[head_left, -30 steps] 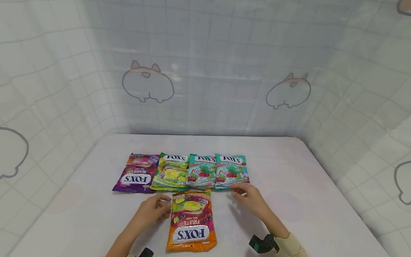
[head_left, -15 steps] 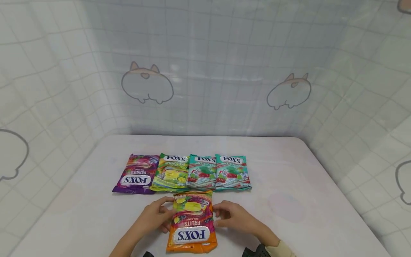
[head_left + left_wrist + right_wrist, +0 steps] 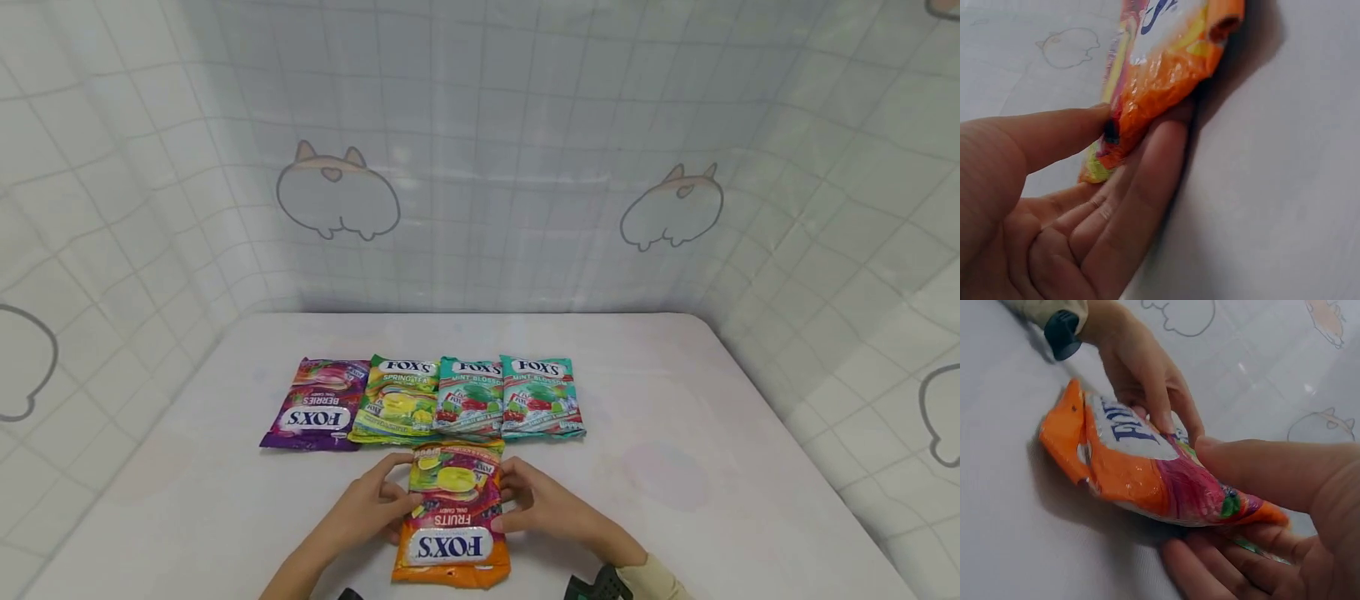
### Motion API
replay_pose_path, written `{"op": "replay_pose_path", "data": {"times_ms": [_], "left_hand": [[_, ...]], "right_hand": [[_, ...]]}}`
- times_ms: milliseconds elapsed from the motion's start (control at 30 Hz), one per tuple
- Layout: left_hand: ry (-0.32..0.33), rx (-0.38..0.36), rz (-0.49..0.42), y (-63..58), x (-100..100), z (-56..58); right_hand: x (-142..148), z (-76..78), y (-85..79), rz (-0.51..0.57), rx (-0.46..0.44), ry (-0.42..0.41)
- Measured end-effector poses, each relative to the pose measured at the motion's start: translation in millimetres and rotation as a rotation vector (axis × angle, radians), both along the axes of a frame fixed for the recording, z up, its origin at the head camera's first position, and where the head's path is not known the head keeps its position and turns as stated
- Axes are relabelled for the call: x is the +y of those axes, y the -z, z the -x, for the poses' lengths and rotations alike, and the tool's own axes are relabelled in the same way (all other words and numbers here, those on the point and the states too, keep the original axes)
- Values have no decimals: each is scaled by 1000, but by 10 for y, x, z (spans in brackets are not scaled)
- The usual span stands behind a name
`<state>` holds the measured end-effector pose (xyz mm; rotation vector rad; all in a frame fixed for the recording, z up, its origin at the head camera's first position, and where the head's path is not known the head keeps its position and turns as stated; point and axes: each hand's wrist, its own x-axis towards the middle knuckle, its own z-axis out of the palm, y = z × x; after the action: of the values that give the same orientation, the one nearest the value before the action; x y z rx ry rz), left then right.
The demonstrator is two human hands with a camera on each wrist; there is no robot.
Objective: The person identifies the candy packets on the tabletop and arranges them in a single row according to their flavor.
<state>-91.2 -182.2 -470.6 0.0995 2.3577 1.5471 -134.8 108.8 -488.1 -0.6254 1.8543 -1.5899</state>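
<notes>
An orange and magenta bag of fruit candy [image 3: 452, 512] lies at the near middle of the table, its print upside down in the head view. My left hand [image 3: 367, 510] holds its left edge. In the left wrist view the thumb [image 3: 1063, 134] presses on top while fingers reach under the bag. On the opposite edge is my right hand [image 3: 546, 507], gripping likewise. The right wrist view shows that thumb [image 3: 1272, 472] over the bag [image 3: 1141, 465] and the other fingers beneath it, with the bag's orange end raised over its shadow.
Behind it, several candy bags lie in a row: a purple berries bag [image 3: 318, 404], a yellow-green spring tea bag [image 3: 397, 404] and two teal mint bags [image 3: 471, 400], their sides touching or overlapping. A white gridded curtain [image 3: 480, 167] encloses the table's [image 3: 675, 467] back and sides.
My right hand has come from the rightmost mint bag's lower edge to the fruit candy bag's right edge. My left hand has closed on its left edge. The bag has shifted slightly.
</notes>
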Motion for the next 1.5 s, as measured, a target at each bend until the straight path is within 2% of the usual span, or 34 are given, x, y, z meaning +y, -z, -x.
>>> {"op": "replay_pose_path", "data": {"times_ms": [200, 367, 567, 733, 967, 1267, 1500], "left_hand": [[47, 17, -109, 35, 45, 10], [86, -3, -161, 13, 68, -4], [106, -47, -185, -23, 84, -15], [142, -71, -240, -22, 90, -25], [195, -56, -300, -7, 101, -29], [214, -31, -315, 28, 98, -44], [188, -28, -276, -9, 148, 6]], "right_hand": [[16, 13, 1, 39, -130, 27], [33, 30, 5, 62, -180, 45], [30, 31, -2, 62, -188, 66], [33, 29, -23, 36, -188, 74], [51, 37, -32, -32, -163, 30], [58, 7, -22, 2, -206, 32], [62, 24, -46, -11, -198, 51]]}}
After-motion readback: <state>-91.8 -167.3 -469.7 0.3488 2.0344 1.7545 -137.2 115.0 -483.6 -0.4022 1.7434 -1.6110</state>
